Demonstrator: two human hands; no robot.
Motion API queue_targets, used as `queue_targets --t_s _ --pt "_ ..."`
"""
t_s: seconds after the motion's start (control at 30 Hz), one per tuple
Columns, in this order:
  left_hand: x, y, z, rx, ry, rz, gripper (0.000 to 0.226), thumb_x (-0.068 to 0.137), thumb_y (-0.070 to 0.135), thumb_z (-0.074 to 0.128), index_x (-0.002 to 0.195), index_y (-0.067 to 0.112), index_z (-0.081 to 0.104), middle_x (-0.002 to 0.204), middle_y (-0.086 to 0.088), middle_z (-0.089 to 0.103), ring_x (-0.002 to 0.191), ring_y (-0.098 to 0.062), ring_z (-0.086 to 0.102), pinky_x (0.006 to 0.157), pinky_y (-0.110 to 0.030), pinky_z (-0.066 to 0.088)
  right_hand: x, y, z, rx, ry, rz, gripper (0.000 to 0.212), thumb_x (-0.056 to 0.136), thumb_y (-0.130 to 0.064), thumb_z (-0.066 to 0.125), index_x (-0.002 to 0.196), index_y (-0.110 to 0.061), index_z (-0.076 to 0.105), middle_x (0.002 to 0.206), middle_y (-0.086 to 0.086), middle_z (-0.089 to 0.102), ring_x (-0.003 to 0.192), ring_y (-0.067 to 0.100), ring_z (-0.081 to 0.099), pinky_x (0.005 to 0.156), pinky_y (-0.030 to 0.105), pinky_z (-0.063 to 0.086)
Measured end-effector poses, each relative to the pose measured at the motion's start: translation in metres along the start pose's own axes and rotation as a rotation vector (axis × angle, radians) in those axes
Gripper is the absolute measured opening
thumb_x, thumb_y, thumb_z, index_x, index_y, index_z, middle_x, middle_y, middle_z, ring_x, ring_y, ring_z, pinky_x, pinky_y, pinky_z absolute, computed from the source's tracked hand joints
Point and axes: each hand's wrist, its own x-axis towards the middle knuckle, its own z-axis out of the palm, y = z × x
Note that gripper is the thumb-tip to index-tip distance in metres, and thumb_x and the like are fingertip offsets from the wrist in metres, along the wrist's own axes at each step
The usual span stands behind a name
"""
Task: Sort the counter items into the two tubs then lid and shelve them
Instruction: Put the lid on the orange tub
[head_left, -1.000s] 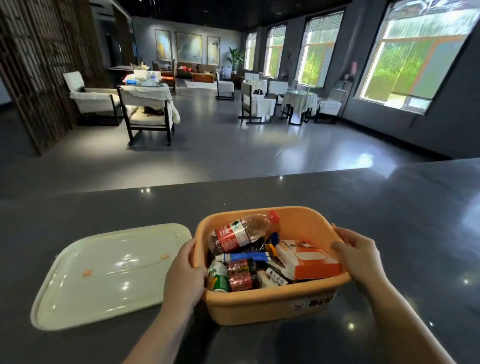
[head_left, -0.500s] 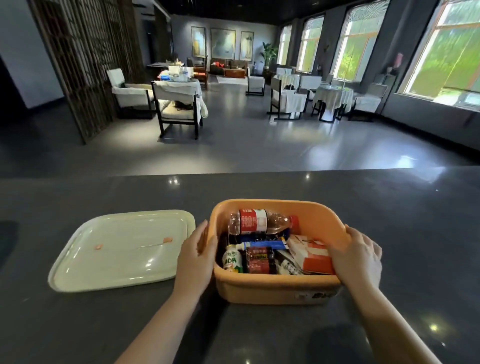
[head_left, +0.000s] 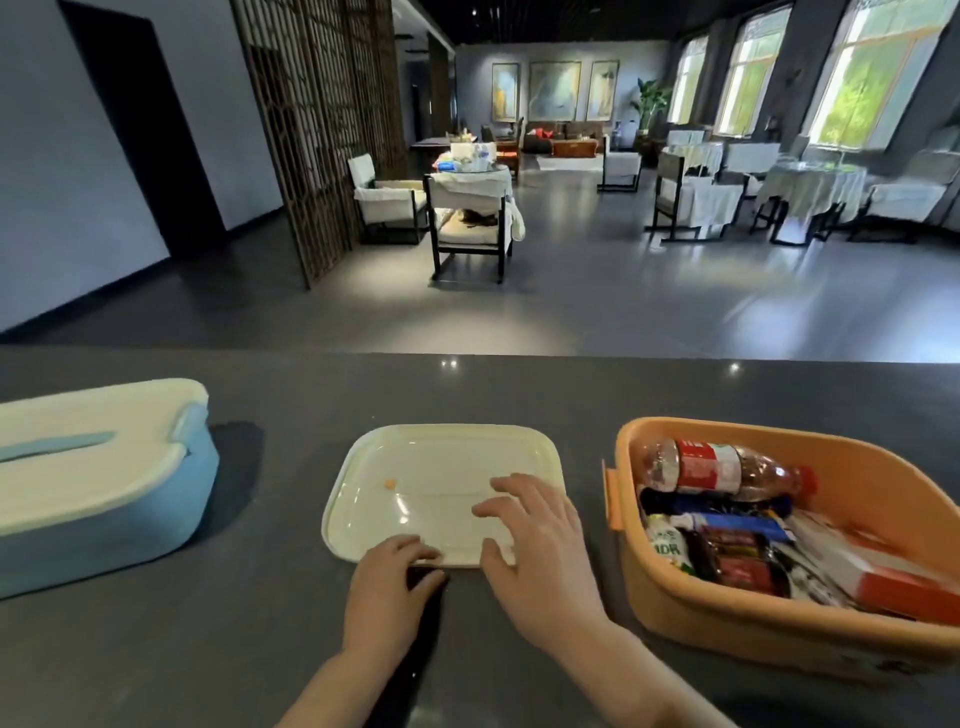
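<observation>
A pale cream lid (head_left: 441, 467) lies flat on the dark counter, straight ahead of me. My left hand (head_left: 387, 587) curls over its near edge. My right hand (head_left: 535, 540) rests flat on the lid's near right part with the fingers spread. To the right stands the open orange tub (head_left: 727, 629). It holds a cola bottle (head_left: 711, 467), an orange box (head_left: 883, 577), cans and small packets. At the far left sits a blue tub (head_left: 104, 525) with a cream lid (head_left: 78, 457) on it.
The dark grey counter (head_left: 208, 649) runs the full width, and its far edge (head_left: 519, 358) drops to an open floor. Chairs (head_left: 470, 228) and covered tables stand well beyond it. A wooden lattice screen (head_left: 322, 130) stands at the back left.
Both hands have left the orange tub's sides and now rest on the loose lid. My view has swung left, so the tub sits at the right and the blue tub has come into view.
</observation>
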Motion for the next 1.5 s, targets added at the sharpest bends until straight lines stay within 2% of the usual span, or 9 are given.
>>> queue_targets --t_s 0.23,0.37,0.57,0.73,0.93,1.1,1.23,1.4,1.5 --pt "0.016 -0.034 -0.014 -0.007 0.016 0.114 0.008 0.074 0.021 0.078 0.076 0.027 0.072 0.099 0.014 0.065 0.098 -0.011 0.059 0.089 -0.034 0.046 0.001 0.034 0.064 -0.046 -0.214 0.225 0.015 0.081 -0.032 0.069 0.096 -0.031 0.068 0.107 -0.018 0.056 0.112 0.006 0.048 0.093 0.014 0.024" --pt "0.024 -0.034 -0.028 -0.017 0.065 0.192 0.013 0.075 0.021 0.077 0.076 0.030 0.067 0.096 0.018 0.066 0.096 -0.010 0.060 0.094 -0.037 0.041 -0.001 0.035 0.070 0.010 -0.077 0.245 0.016 0.073 -0.028 0.079 0.082 -0.033 0.066 0.100 -0.019 0.055 0.106 0.008 0.050 0.090 0.011 0.022" --pt "0.051 -0.023 -0.098 -0.202 0.209 0.341 0.009 0.092 0.022 0.057 0.091 0.031 0.058 0.104 0.019 0.061 0.110 0.002 0.052 0.116 -0.031 0.009 0.027 0.019 0.025 0.210 0.271 0.216 0.035 0.074 -0.012 0.078 0.095 -0.032 0.058 0.108 -0.019 0.059 0.109 -0.001 0.051 0.096 0.016 0.034" --pt "0.057 -0.011 -0.142 -0.200 0.271 0.379 0.012 0.093 0.034 0.044 0.092 0.033 0.056 0.112 0.024 0.056 0.119 0.002 0.045 0.115 -0.023 0.001 0.041 0.007 0.004 0.473 0.298 0.252 0.030 0.086 -0.004 0.065 0.103 -0.029 0.059 0.101 -0.014 0.064 0.100 0.000 0.059 0.080 0.009 0.045" --pt "0.054 0.002 -0.144 -0.218 0.389 0.352 0.017 0.088 0.043 0.051 0.105 0.041 0.056 0.128 0.024 0.050 0.132 -0.002 0.035 0.114 -0.030 0.008 0.045 -0.012 -0.002 0.292 0.492 0.264 0.022 0.091 -0.017 0.061 0.103 -0.034 0.054 0.091 -0.025 0.056 0.086 -0.001 0.056 0.071 0.016 0.043" --pt "0.053 -0.006 -0.135 -0.645 0.440 0.006 0.080 0.074 0.049 0.070 0.140 0.043 0.024 0.140 0.019 0.040 0.125 0.005 0.041 0.101 -0.024 0.033 0.045 -0.010 -0.036 0.221 0.584 0.263 0.023 0.094 -0.030 0.056 0.116 -0.024 0.056 0.091 -0.021 0.058 0.081 0.001 0.055 0.072 0.009 0.040" --pt "0.055 0.016 -0.112 -0.806 0.217 -0.149 0.063 0.079 0.049 0.058 0.130 0.017 0.041 0.122 -0.005 0.058 0.113 -0.024 0.057 0.098 -0.048 0.045 0.040 -0.010 -0.074 0.159 0.647 0.226 0.026 0.091 -0.038 0.054 0.112 -0.024 0.059 0.087 -0.019 0.058 0.075 0.002 0.056 0.069 0.007 0.037" --pt "0.077 0.093 -0.118 -0.834 0.429 -0.091 0.037 0.088 0.040 0.058 0.117 0.019 0.046 0.101 0.002 0.057 0.081 -0.007 0.055 0.069 -0.012 0.046 0.046 -0.002 -0.141 0.170 0.736 0.258 0.026 0.091 -0.047 0.056 0.115 -0.035 0.056 0.095 -0.021 0.067 0.086 0.000 0.063 0.075 0.025 0.047" --pt "0.091 0.151 -0.121 -0.855 0.486 -0.031 0.037 0.087 0.039 0.062 0.110 0.030 0.035 0.096 0.009 0.053 0.080 -0.003 0.051 0.069 -0.024 0.042 0.058 0.017 -0.190 0.220 0.768 0.258 0.030 0.090 -0.036 0.062 0.117 -0.037 0.048 0.103 -0.019 0.066 0.090 0.003 0.063 0.073 0.024 0.043"
